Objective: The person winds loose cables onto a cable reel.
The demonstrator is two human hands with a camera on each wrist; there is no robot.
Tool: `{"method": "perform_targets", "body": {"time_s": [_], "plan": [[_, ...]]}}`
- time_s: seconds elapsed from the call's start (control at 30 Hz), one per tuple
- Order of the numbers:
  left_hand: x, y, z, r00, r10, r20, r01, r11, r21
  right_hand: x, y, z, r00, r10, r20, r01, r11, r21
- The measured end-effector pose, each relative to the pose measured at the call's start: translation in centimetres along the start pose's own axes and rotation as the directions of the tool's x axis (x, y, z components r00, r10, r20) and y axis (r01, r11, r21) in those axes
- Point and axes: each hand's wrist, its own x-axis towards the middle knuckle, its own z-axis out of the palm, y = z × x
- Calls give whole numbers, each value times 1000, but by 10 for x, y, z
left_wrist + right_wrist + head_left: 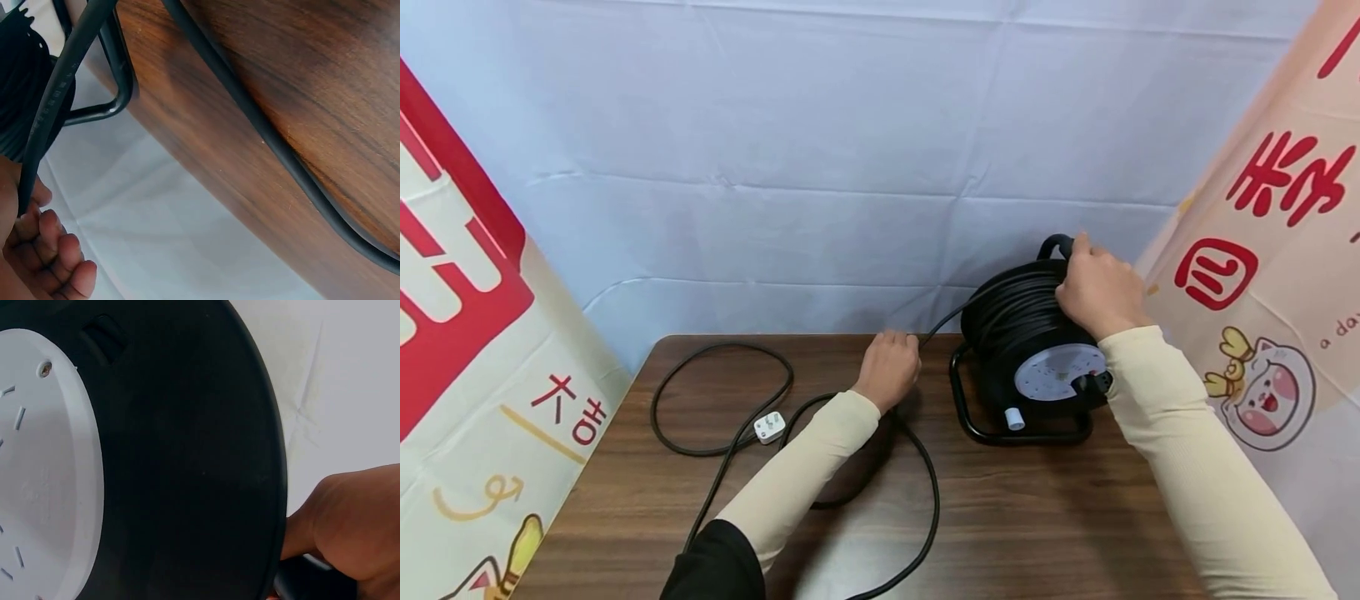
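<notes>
A black cable reel stands on its tubular frame at the table's far right. My right hand grips the handle at its top. From the wound drum a black cable runs left to my left hand, whose curled fingers hold it near the table's back edge. The left wrist view shows the cable passing into that hand's thumb side. Filling much of the right wrist view is the reel's black side disc with a white panel; it partly hides my right hand.
Loose cable loops lie across the wooden table, some under my left forearm. A white plug rests among the left loops. A white knob juts from the reel's front. Pale cloth hangs behind the table.
</notes>
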Motion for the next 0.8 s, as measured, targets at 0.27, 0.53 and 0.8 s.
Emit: {"method": "perform_targets", "body": {"time_s": [0.27, 0.53, 0.8], "plan": [[-7, 0, -1, 998, 28, -52, -28, 1000, 7, -9, -2, 1, 997, -41, -64, 41, 999, -2], [-14, 0, -10, 999, 40, 4, -40, 999, 10, -18, -5, -1, 995, -59, -77, 59, 998, 1], [-18, -1, -15, 999, 53, 8, -53, 999, 6, -27, -7, -2, 992, -64, -109, 63, 998, -4]]}}
